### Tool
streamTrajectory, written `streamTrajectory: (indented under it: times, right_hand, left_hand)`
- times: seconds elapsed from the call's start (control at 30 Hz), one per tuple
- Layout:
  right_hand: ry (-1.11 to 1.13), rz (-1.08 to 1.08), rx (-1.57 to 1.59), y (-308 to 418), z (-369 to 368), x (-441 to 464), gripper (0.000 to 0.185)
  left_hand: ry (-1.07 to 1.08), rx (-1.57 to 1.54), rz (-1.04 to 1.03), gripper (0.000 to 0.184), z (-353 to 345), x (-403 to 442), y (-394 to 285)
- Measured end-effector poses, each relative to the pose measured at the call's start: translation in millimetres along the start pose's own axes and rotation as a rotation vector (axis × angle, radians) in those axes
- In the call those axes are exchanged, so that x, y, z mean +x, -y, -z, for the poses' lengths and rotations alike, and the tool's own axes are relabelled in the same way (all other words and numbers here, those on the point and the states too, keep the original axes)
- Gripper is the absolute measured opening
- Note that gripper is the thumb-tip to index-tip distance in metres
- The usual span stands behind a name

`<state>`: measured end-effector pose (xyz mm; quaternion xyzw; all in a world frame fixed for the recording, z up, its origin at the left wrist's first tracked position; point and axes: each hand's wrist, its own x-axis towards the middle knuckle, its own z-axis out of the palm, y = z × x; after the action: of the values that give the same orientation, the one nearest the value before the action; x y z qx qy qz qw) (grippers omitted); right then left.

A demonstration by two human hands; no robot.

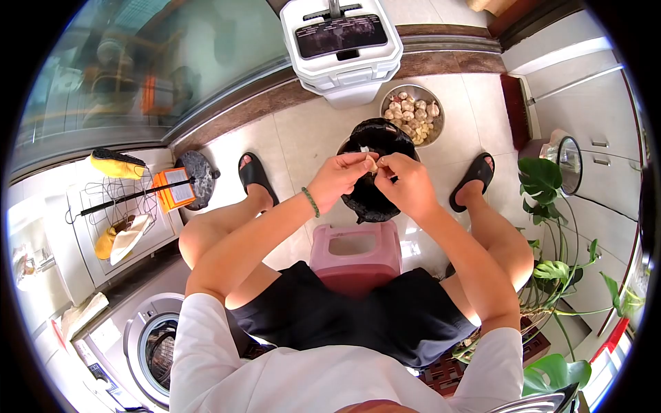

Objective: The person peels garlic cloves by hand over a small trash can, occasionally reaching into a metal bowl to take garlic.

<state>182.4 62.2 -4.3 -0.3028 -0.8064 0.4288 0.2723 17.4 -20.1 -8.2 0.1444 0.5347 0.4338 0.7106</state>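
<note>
A garlic clove (372,164) with papery skin is pinched between the fingertips of my left hand (341,180) and my right hand (407,184). Both hands are closed and meet over a bin lined with a black plastic bag (368,205). Just beyond it, a steel bowl (441,126) on the floor holds several garlic bulbs (407,110) and some pale peeled cloves (421,132). A green beaded bracelet (310,202) circles my left wrist.
Between my legs stands a pink plastic stool (356,251). A white mop bucket (342,69) is at the far side by the door sill. On the left are a wire rack (113,199) and a washing machine (155,344); leafy plants (551,268) are on the right.
</note>
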Motion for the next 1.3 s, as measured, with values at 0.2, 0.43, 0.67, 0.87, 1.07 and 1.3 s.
streamTrajectory:
  times: [0.2, 0.43, 0.67, 0.87, 1.07, 1.3]
  right_hand:
    - [0.020, -0.005, -0.081, -3, -3, -2, 0.011]
    - [0.008, 0.029, -0.075, -5, -5, -2, 0.011]
    - [0.044, -0.072, 0.053, 4, 0, 3, 0.008]
    - [0.072, -0.121, 0.127, -11, 1, 3, 0.006]
    - [-0.028, -0.289, 0.260, -36, 10, 1, 0.005]
    - [0.085, -0.273, 0.094, -28, 9, -2, 0.006]
  left_hand:
    - [-0.017, 0.076, -0.033, 0.033, -3, -1, 4]
    - [-0.006, 0.119, -0.062, 0.035, -2, -2, 5]
    - [0.098, 0.205, -0.019, 0.042, 0, -4, -6]
    - [0.230, 0.114, 0.088, 0.035, 12, 0, -11]
    - [0.241, -0.044, 0.092, 0.037, 19, -3, -16]
    - [0.228, -0.054, 0.087, 0.045, 20, -4, -13]
